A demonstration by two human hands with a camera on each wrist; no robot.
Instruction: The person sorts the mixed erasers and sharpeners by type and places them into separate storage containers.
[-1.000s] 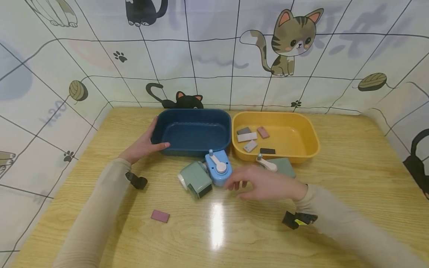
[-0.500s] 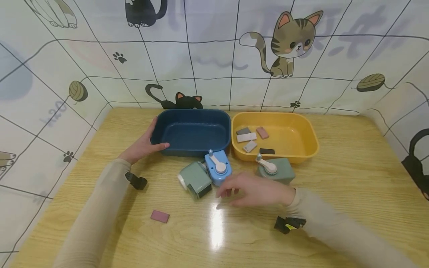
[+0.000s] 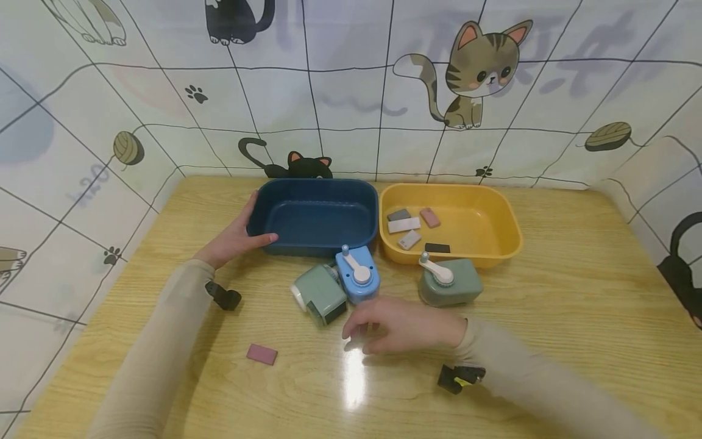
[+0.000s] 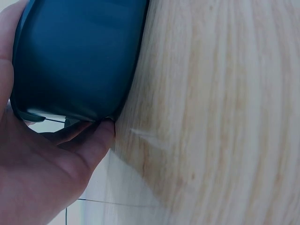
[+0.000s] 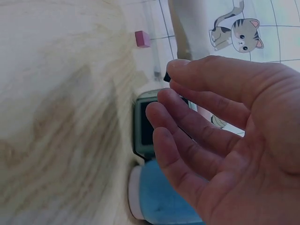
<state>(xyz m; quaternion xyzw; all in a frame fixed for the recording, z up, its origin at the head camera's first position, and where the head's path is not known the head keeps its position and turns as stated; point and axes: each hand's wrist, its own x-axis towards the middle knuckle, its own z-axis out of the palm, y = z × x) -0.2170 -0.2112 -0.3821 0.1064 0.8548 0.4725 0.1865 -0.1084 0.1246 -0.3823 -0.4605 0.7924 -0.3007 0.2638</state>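
On my feed the left hand [image 3: 236,238] grips the left end of the dark blue rectangular plastic bin [image 3: 318,213], thumb along the near rim and fingers around the outer wall. The right hand [image 3: 403,324] hangs over the wooden tabletop [image 3: 576,262] with fingers loosely bent, well parted from the thumb, and holding nothing. Just beyond it I see the light blue plastic device with a white crank [image 3: 353,291], in front of the bin, close beside a grey-green rounded device with a white end [image 3: 323,292]. A flat pink rectangular block [image 3: 262,354] lies nearer me, to the left.
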